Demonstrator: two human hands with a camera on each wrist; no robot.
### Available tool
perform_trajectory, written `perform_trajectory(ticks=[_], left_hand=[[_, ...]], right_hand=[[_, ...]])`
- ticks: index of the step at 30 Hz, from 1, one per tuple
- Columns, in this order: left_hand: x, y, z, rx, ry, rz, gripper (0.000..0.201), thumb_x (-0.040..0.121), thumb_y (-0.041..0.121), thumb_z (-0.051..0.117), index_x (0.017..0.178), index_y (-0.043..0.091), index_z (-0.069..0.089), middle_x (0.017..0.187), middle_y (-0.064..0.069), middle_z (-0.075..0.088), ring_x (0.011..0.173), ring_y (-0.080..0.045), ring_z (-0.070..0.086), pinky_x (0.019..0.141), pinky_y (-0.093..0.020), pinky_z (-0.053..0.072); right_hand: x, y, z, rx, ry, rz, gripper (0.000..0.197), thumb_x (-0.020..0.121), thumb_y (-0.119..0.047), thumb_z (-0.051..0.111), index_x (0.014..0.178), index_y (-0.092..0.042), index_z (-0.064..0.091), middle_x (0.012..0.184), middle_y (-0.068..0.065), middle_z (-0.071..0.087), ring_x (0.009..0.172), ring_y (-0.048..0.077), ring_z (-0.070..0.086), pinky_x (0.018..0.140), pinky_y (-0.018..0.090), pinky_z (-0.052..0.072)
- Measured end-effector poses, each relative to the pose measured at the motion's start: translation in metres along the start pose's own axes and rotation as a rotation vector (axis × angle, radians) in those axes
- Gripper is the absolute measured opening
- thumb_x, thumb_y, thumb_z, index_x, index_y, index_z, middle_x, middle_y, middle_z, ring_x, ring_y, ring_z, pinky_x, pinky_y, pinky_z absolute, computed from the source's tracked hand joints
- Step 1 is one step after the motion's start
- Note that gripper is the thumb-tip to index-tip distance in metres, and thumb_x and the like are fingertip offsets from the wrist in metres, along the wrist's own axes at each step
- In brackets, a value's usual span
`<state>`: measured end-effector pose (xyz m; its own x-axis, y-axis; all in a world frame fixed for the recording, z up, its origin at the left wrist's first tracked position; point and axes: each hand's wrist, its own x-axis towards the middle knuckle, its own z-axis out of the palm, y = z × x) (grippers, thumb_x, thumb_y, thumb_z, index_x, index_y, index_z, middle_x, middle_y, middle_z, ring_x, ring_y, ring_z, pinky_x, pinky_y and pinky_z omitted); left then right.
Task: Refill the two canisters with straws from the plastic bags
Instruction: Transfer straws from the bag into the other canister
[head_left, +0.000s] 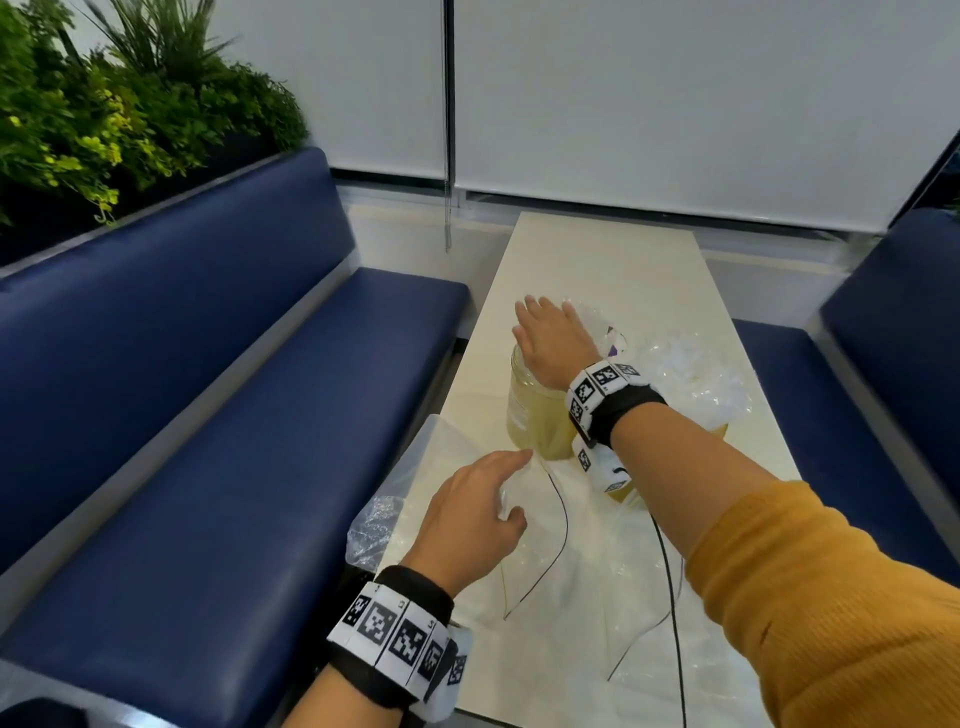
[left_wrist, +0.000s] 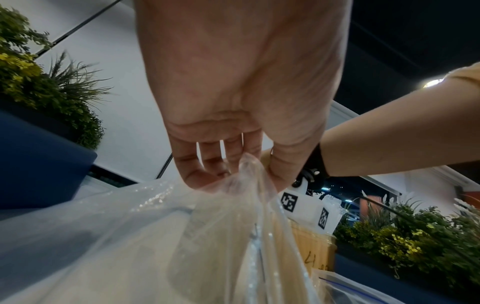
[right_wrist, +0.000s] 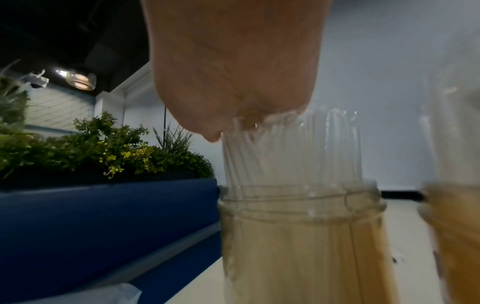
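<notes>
A clear canister (head_left: 530, 415) (right_wrist: 298, 246) stands mid-table, packed with clear straws (right_wrist: 291, 148) that stick out above its rim. My right hand (head_left: 545, 338) (right_wrist: 233, 72) lies flat on the straw tops, fingers straight, palm pressing them. A second, amber-tinted canister (head_left: 623, 493) (right_wrist: 457, 226) stands nearer, mostly hidden under my right wrist. My left hand (head_left: 478, 514) (left_wrist: 233, 170) pinches the gathered top of a clear plastic bag (head_left: 561, 582) (left_wrist: 182, 236) that lies on the near part of the table (head_left: 597, 260).
More crumpled clear bags (head_left: 691, 374) lie right of the far canister. Thin black cables (head_left: 563, 535) trail over the near bag. Blue benches (head_left: 234, 415) flank the table, with plants (head_left: 104, 114) behind the left one.
</notes>
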<state>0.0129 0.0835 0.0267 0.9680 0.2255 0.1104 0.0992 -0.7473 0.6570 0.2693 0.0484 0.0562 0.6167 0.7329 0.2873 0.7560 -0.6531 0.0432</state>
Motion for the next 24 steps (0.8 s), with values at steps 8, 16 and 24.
perform_trajectory(ticks=[8, 16, 24], left_hand=[[0.002, 0.002, -0.008, -0.025, 0.098, -0.046, 0.075, 0.088, 0.011, 0.064, 0.154, 0.029, 0.032, 0.154, 0.014, 0.038, 0.127, -0.011, 0.050, 0.101, -0.018, 0.037], [0.012, 0.025, -0.038, -0.267, 0.340, -0.011, 0.063, 0.089, 0.005, 0.062, 0.148, 0.015, 0.044, 0.130, 0.004, 0.057, 0.073, -0.005, 0.060, 0.073, -0.008, 0.047], [-0.008, 0.043, -0.052, -0.448, 0.470, 0.131, 0.047, 0.102, 0.026, 0.053, 0.147, 0.034, 0.043, 0.130, 0.013, 0.061, 0.100, -0.013, 0.059, 0.083, -0.027, 0.053]], right_hand=[[-0.059, -0.023, -0.061, 0.315, 0.305, 0.233, 0.033, 0.099, -0.042, 0.046, 0.102, -0.020, 0.070, 0.106, 0.001, 0.066, 0.100, 0.022, 0.058, 0.087, 0.040, 0.047], [-0.202, -0.065, -0.070, 0.894, -0.054, 0.082, 0.039, 0.086, -0.066, 0.057, 0.089, -0.032, 0.075, 0.086, -0.024, 0.071, 0.084, -0.004, 0.065, 0.080, 0.030, 0.051], [-0.241, -0.049, -0.098, 1.055, 0.357, 0.104, 0.016, 0.100, -0.009, 0.054, 0.094, -0.006, 0.068, 0.088, -0.002, 0.072, 0.091, 0.015, 0.068, 0.088, 0.031, 0.050]])
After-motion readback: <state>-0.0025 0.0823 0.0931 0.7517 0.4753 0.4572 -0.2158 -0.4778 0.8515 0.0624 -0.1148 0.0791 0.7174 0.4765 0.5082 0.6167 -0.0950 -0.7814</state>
